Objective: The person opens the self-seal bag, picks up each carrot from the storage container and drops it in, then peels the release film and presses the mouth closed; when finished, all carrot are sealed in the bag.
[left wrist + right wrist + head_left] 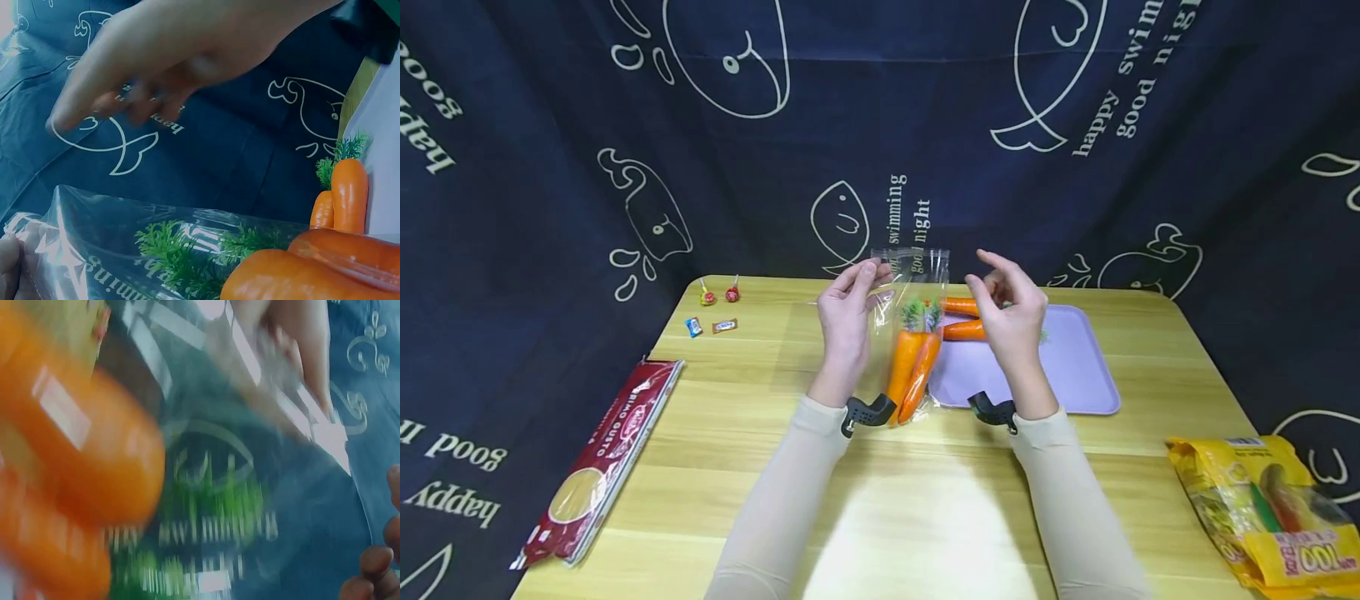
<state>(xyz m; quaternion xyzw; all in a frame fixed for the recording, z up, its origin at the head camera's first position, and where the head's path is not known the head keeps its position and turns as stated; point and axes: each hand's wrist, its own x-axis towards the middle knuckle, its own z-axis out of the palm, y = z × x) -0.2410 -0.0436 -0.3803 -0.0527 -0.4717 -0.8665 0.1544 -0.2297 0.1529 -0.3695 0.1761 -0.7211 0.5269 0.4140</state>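
- A clear plastic bag (pixel 891 279) stands roughly upright between the two hands, in front of the tray's left edge; two orange carrots (pixel 907 358) sit low inside, leafy tops (pixel 922 314) upward.
- The left hand (pixel 846 312) pinches the bag's left side near its top. The right hand (pixel 1015 304) is free, thumb and fingers parted, apart from the bag.
- Likely risk: with a grip on one side only, the weight below could make the thin film slip, sag or twist.
- If the top is unsealed, which I cannot tell, tilting could spill the carrots.
- Behind, a lilac tray (pixel 1078 367) holds more carrots (pixel 964 331), partly hidden by the bag and right hand; a careless swing might knock them.
- Farther out on the wooden worktop (pixel 737 425): lollipops (pixel 732 294), small wrapped sweets (pixel 725 326) and a red packet (pixel 610 458) at left; a yellow bag (pixel 1232 500) at right. None blocks the hands.
- A dark whale-print cloth (pixel 925 108) hangs behind.
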